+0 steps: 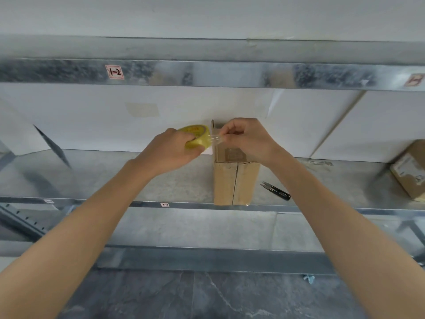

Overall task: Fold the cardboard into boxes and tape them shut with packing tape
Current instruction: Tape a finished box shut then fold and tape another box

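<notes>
A tall brown cardboard box (234, 183) stands upright at the front of a metal shelf (161, 180); beside its top left corner, a yellow packing tape roll (198, 137) is gripped in the left hand (170, 150), a short clear strip (215, 140) pinched by the right hand (248, 139)

Counted on inspection: two cardboard boxes (232, 185) (411, 171), one roll of tape (195, 134), one pair of snips (276, 191), two hands (170, 150) (248, 139).
</notes>
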Demonstrator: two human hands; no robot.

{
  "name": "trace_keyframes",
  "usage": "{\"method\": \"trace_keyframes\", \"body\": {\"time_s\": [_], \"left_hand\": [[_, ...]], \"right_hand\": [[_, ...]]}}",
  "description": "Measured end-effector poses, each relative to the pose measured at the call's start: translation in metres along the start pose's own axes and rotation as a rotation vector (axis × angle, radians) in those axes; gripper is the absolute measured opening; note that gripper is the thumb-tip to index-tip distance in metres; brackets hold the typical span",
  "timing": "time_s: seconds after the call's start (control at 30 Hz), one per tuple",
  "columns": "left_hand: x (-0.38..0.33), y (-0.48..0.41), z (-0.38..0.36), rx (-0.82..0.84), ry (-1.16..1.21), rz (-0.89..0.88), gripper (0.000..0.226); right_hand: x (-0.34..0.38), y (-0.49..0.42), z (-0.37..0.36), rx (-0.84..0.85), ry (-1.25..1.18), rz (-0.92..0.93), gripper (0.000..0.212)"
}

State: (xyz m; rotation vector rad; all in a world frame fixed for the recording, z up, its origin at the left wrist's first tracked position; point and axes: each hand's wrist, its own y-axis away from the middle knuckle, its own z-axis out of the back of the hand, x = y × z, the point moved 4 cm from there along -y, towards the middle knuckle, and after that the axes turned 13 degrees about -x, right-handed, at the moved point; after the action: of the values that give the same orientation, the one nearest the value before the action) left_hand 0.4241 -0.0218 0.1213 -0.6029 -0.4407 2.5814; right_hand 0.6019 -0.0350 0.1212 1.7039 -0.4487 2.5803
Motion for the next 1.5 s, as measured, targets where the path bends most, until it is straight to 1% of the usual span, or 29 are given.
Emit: {"method": "trace_keyframes", "body": {"time_s": [0.07, 0.13, 0.17, 0.27, 0.4, 0.47, 0.57, 0.63, 0.7, 0.77, 0.9, 1.0, 1.07, 1.1, 1.13, 1.2, 1.23, 1.3, 1.4, 1.5], "left_hand": [[0.001, -0.002, 0.002, -0.009, -0.016, 0.004, 0.029], [-0.001, -0.003, 0.004, -0.032, -0.067, -0.012, 0.043], [-0.003, -0.004, 0.005, -0.055, -0.095, -0.038, 0.046], [-0.012, -0.002, 0.006, -0.127, -0.092, -0.076, 0.047], [-0.018, 0.0, 0.003, -0.116, -0.063, -0.097, 0.051], [-0.009, 0.004, -0.001, -0.074, -0.049, -0.084, 0.048], [-0.001, 0.012, -0.006, -0.043, 0.013, -0.117, 0.033], [0.003, 0.011, -0.006, -0.063, 0.0, -0.127, 0.037], [0.009, 0.007, -0.003, -0.087, -0.069, -0.106, 0.04], [0.012, 0.006, 0.002, -0.11, -0.087, -0.057, 0.045], [0.019, 0.015, 0.002, -0.125, 0.119, 0.062, 0.058], [0.032, 0.017, 0.0, -0.117, 0.033, 0.069, 0.053], [0.039, 0.018, 0.0, -0.11, -0.011, 0.098, 0.058], [0.038, 0.019, 0.0, -0.113, 0.016, 0.112, 0.062], [0.035, 0.02, 0.0, -0.123, 0.092, 0.125, 0.064], [0.029, 0.021, 0.0, -0.149, 0.282, 0.178, 0.059], [0.027, 0.021, 0.0, -0.155, 0.325, 0.187, 0.056], [0.028, 0.018, -0.003, -0.159, 0.275, 0.163, 0.058], [0.033, 0.015, -0.011, -0.137, 0.025, 0.11, 0.058], [0.028, 0.013, -0.021, -0.132, -0.106, 0.035, 0.057]], "right_hand": [[0.001, 0.001, 0.004, 0.002, -0.012, -0.021, 0.022], [0.0, 0.003, 0.006, -0.002, -0.025, -0.048, 0.022], [-0.001, 0.003, 0.007, -0.003, -0.044, -0.068, 0.021], [-0.004, 0.007, 0.007, -0.007, -0.077, -0.095, 0.012], [-0.01, 0.008, 0.019, -0.082, -0.045, -0.041, 0.017], [-0.012, 0.008, 0.026, -0.107, -0.033, -0.021, 0.021], [-0.014, 0.01, 0.034, -0.123, -0.007, -0.016, 0.022], [-0.018, 0.01, 0.038, -0.149, -0.002, -0.02, 0.02], [-0.023, 0.01, 0.043, -0.165, -0.026, -0.039, 0.019], [-0.027, 0.009, 0.047, -0.166, -0.048, -0.059, 0.019], [-0.032, 0.011, 0.061, -0.234, -0.148, -0.093, 0.022], [-0.039, 0.017, 0.067, -0.245, -0.117, -0.068, 0.021], [-0.046, 0.02, 0.071, -0.261, -0.102, -0.079, 0.021], [-0.05, 0.022, 0.074, -0.275, -0.105, -0.089, 0.021], [-0.054, 0.023, 0.078, -0.296, -0.119, -0.101, 0.022], [-0.06, 0.025, 0.086, -0.335, -0.161, -0.133, 0.023], [-0.063, 0.026, 0.09, -0.341, -0.174, -0.148, 0.023], [-0.069, 0.029, 0.094, -0.338, -0.171, -0.168, 0.022], [-0.079, 0.034, 0.099, -0.328, -0.164, -0.198, 0.021], [-0.091, 0.037, 0.101, -0.328, -0.179, -0.241, 0.02]]}}
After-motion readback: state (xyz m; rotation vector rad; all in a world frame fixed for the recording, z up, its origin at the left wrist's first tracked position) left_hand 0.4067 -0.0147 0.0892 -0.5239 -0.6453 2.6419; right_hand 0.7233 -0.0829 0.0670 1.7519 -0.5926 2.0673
